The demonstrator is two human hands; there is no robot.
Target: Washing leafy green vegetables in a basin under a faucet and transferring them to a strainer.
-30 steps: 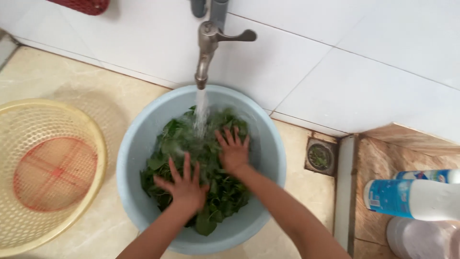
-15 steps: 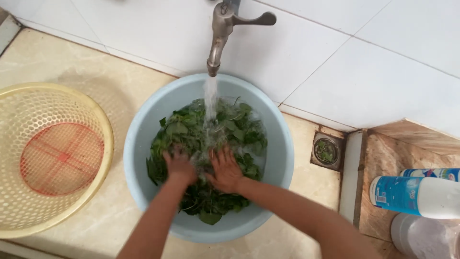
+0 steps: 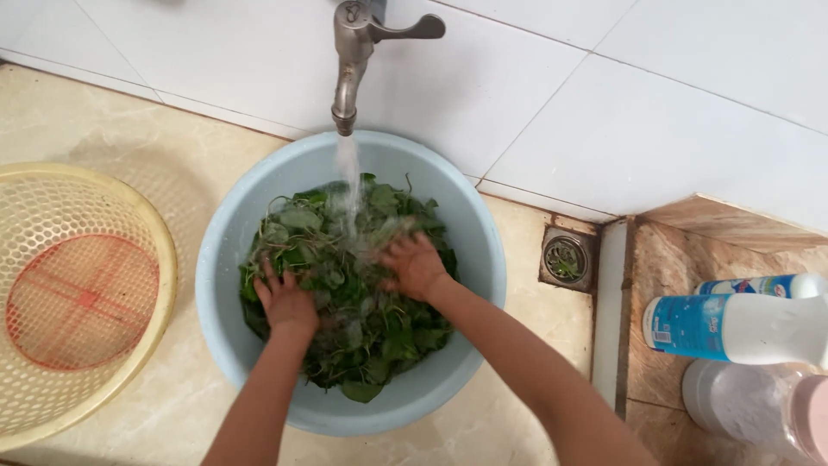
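Note:
A pale blue plastic basin [image 3: 470,250] stands on the floor under a metal tap [image 3: 349,60] whose water runs into it. Wet green leafy vegetables [image 3: 371,336] fill the basin. My left hand [image 3: 285,302] presses down on the left part of the leaves, fingers buried among them. My right hand [image 3: 416,266] rests on the leaves near the middle, just right of the water stream, fingers curled into the greens.
A yellow perforated basket [image 3: 129,259] with a reddish bottom lies to the left of the basin. A floor drain [image 3: 565,259] sits to the right by the wall. On a raised step at right lie a blue-and-white bottle [image 3: 733,326] and a clear container [image 3: 742,410].
Both hands went from lying flat with fingers spread on the leaves to coming together mid-basin, then apart again, now digging into the greens. The camera view shifted slightly.

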